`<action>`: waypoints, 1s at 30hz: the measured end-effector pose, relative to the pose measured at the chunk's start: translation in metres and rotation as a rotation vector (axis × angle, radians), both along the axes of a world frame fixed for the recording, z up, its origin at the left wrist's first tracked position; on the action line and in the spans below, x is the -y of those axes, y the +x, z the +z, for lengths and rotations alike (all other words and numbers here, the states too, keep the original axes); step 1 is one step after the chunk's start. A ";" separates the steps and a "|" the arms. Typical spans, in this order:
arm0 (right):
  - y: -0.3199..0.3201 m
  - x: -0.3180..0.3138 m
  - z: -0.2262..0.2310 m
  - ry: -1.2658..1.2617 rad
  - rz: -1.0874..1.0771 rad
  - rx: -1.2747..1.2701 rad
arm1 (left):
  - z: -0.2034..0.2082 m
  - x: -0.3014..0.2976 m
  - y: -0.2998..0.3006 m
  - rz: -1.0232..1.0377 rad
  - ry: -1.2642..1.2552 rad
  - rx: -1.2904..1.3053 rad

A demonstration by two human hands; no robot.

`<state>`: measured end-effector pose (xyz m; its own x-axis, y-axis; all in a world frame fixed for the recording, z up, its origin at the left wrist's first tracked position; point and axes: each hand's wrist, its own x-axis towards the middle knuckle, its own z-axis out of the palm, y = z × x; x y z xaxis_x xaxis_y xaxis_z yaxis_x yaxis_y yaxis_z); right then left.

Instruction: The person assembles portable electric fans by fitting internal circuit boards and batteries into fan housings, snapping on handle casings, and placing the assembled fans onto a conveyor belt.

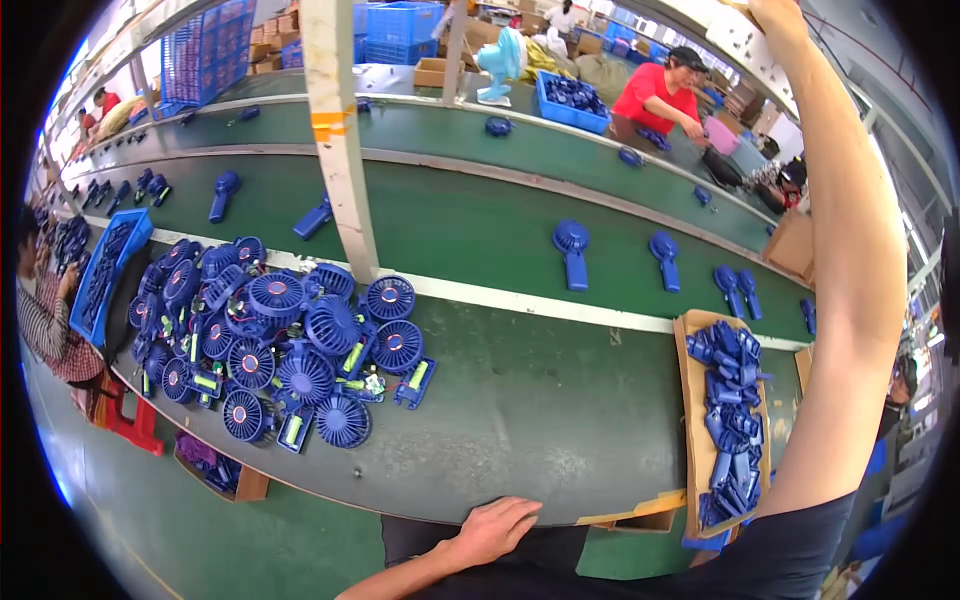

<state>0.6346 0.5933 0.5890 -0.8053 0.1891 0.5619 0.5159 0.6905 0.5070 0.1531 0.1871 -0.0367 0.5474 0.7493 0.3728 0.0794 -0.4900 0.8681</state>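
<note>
Here, the left hand (495,528) rests at the near edge of the table (560,400), grip loosely spread. Part-assembled blue handheld fans (305,375) lie heaped at its ten o'clock; at one o'clock, the raised right hand (775,10) is cropped, its grip impossible to tell.

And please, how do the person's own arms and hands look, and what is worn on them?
The left hand and left forearm are bare, without visible glove or watch. The right arm is bare below a short dark sleeve; the right hand is mostly cut off.
</note>
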 end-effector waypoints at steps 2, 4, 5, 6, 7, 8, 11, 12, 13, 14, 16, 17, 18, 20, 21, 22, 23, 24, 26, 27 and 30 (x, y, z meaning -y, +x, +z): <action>-0.037 -0.039 -0.028 0.517 -1.396 -0.043 | 0.005 0.002 -0.004 0.052 -0.004 -0.032; -0.038 -0.031 -0.028 0.572 -1.435 -0.041 | 0.002 0.001 0.002 0.027 0.003 -0.031; -0.038 -0.021 -0.026 0.631 -1.454 -0.037 | 0.001 0.001 0.005 0.020 0.010 -0.024; -0.055 -0.018 -0.045 0.606 -1.450 -0.049 | 0.002 0.003 0.003 0.030 0.000 -0.045; -0.086 -0.008 -0.072 0.577 -1.327 0.020 | 0.003 0.006 -0.003 0.083 -0.004 -0.084; -0.106 0.015 -0.083 0.576 -1.230 0.106 | 0.003 0.008 -0.004 0.102 0.005 -0.099; -0.119 0.059 -0.079 0.581 -1.047 -0.362 | 0.002 0.007 0.005 0.073 0.024 -0.071; -0.141 0.072 -0.096 0.612 -0.792 -0.500 | 0.000 0.008 0.004 0.092 0.032 -0.071; -0.163 0.091 -0.117 0.635 -0.528 -0.628 | -0.002 0.010 0.003 0.101 0.033 -0.089; -0.176 0.101 -0.132 0.675 -0.443 -0.577 | -0.005 0.009 0.004 0.103 0.037 -0.088; -0.196 0.147 -0.161 0.616 -0.376 -0.411 | -0.007 0.007 0.008 0.082 0.041 -0.081; -0.212 0.167 -0.187 0.494 -0.358 -0.326 | -0.005 0.007 0.005 0.140 0.023 -0.106; -0.226 0.190 -0.206 0.416 -0.275 -0.267 | 0.000 0.007 0.005 0.129 0.026 -0.101; -0.230 0.211 -0.256 0.322 -0.146 -0.126 | 0.001 0.008 0.003 0.087 0.013 -0.125; -0.250 0.233 -0.279 0.299 -0.042 -0.041 | 0.000 0.012 -0.002 0.121 0.000 -0.138; -0.255 0.249 -0.312 0.263 0.058 -0.076 | 0.000 0.011 0.000 0.109 0.017 -0.122; -0.264 0.270 -0.349 0.201 0.083 -0.109 | 0.000 0.013 -0.002 0.123 0.031 -0.121; -0.272 0.292 -0.377 0.199 0.117 -0.098 | -0.003 0.015 -0.004 0.144 0.028 -0.131; -0.277 0.335 -0.441 -0.039 0.066 -0.330 | -0.005 0.015 0.000 0.126 0.027 -0.113; -0.276 0.351 -0.468 -0.146 -0.007 -0.391 | -0.004 0.016 0.002 0.118 0.006 -0.096; -0.270 0.377 -0.541 -0.499 -0.397 -0.644 | 0.003 0.019 0.001 0.069 -0.114 -0.078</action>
